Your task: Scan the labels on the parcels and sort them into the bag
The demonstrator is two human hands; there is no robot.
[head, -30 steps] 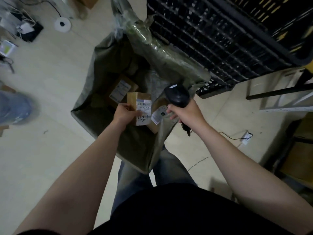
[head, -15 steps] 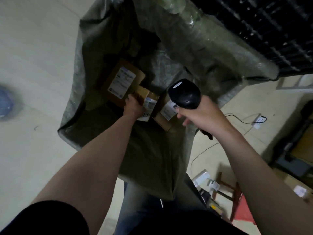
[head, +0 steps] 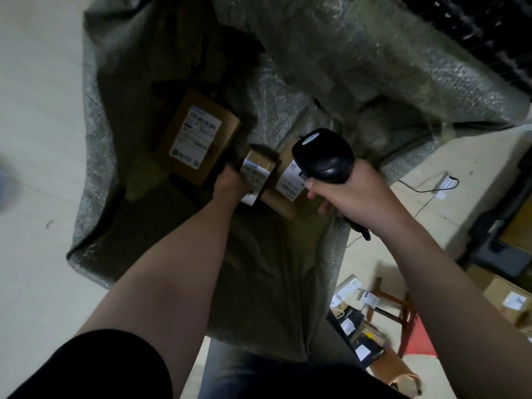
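Fingers of right hand wrapped round scanner; left hand grips small parcel — now lowered deeper into bag, release likely next.

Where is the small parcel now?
Head view, centre: the small parcel is inside the green bag, gripped by the left hand, between the large flat parcel at left and a second parcel at right.

Inside the open grey-green bag, the left hand grips a small labelled parcel between two larger boxes — the right hand holds a black scanner just above.
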